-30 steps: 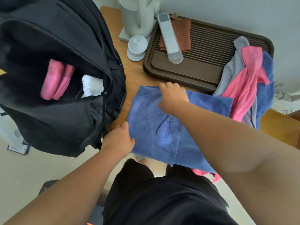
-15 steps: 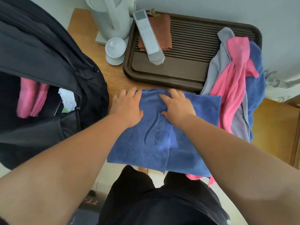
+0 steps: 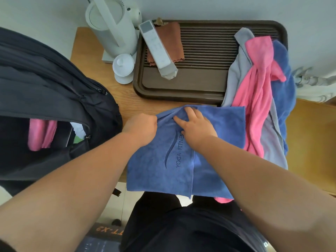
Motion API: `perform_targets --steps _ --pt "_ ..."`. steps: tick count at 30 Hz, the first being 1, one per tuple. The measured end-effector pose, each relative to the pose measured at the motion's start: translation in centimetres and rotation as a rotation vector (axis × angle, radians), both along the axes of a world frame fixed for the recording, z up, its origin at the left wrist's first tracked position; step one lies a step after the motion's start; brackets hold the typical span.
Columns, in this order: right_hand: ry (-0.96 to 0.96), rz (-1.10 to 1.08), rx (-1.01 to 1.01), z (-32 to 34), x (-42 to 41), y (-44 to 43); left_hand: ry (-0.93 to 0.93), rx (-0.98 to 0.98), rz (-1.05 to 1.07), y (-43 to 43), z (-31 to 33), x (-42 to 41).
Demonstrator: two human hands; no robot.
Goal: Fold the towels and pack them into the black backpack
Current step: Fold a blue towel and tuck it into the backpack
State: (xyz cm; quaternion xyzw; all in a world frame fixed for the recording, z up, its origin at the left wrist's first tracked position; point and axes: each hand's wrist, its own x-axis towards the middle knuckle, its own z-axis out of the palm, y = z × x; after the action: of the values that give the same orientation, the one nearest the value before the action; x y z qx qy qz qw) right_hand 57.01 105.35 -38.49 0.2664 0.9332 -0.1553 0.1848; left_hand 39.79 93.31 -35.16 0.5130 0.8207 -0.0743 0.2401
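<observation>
Head view: blue towel (image 3: 156, 171) gripped at far-left corner by left hand (image 3: 141, 127), centre pinned under flat right hand (image 3: 197, 128); backpack (image 3: 54, 84) lies leftward, nearer left hand.

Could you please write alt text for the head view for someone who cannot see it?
A person's left hand grips the far edge of a blue towel on a table while the right hand rests on it. An open black backpack sits left, loose towels right.
</observation>
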Motion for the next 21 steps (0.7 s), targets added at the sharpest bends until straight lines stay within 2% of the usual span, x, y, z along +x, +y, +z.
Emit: perform_targets --steps 3,10,19,21 --pt "-0.005 0.010 0.001 -0.1 0.1 -0.1 0.068 -0.045 -0.097 0.5 0.0 -0.4" --pt "-0.018 0.005 0.002 0.0 0.1 -0.2 0.045 -0.152 -0.230 0.6 -0.4 -0.5" --pt "-0.036 0.017 0.012 0.1 0.3 -0.3 0.332 -0.214 -0.325 0.0 0.9 -0.3" --pt "-0.042 0.020 0.015 0.3 0.3 -0.3 0.348 -0.215 -0.353 -0.1 0.9 -0.6"
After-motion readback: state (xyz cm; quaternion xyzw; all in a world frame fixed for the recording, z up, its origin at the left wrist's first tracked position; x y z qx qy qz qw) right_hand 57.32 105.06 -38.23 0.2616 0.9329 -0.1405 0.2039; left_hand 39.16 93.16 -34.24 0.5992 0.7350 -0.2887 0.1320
